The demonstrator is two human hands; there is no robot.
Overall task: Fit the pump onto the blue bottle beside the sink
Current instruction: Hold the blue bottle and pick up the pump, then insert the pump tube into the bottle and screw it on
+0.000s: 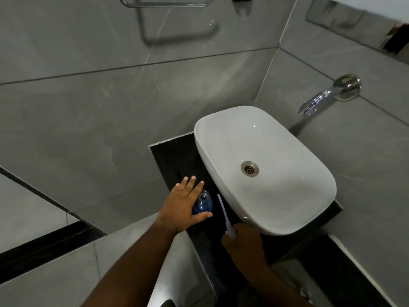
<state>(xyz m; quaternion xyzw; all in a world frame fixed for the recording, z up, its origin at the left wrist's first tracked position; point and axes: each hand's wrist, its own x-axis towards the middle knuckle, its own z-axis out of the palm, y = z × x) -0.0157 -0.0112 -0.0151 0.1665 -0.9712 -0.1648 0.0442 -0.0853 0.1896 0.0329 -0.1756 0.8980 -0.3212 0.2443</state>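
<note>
The blue bottle (203, 203) stands upright on the black counter (174, 156) just left of the white sink (285, 200), its neck uncapped. My left hand (184, 201) reaches around it from the left, fingers spread and thumb in front of the bottle; whether it touches is unclear. My right hand (241, 239) holds the white pump (224, 214) by its head, and the long dip tube points up and away, right of the bottle and apart from it.
A chrome tap (318, 99) sticks out of the grey tiled wall to the right above the sink. A chrome towel rail (166, 3) hangs on the wall at the top. The counter's front edge runs close under my hands.
</note>
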